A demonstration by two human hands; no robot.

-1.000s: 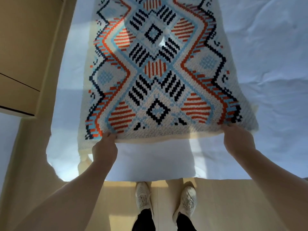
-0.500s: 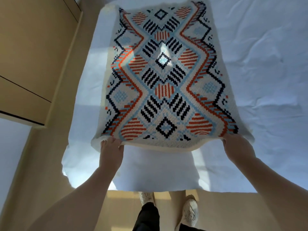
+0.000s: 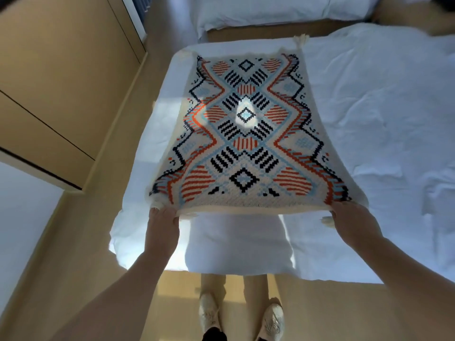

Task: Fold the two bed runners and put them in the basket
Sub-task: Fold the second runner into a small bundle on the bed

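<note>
Between both hands (image 3: 162, 223) (image 3: 349, 219): bed runner (image 3: 246, 134).

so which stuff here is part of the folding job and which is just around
Part of the job:
- runner, near edge lifted off the bed
- left hand, gripping its near left corner
- right hand, gripping its near right corner

Just around:
- bed under the runner
- second bed
- cabinet
- shoes

No basket or second runner in view.

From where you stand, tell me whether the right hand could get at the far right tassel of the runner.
Probably not as things stand. The right hand grips the near edge of the runner, and the tassel lies at the far corner, the whole runner's length away across the bed.
</note>
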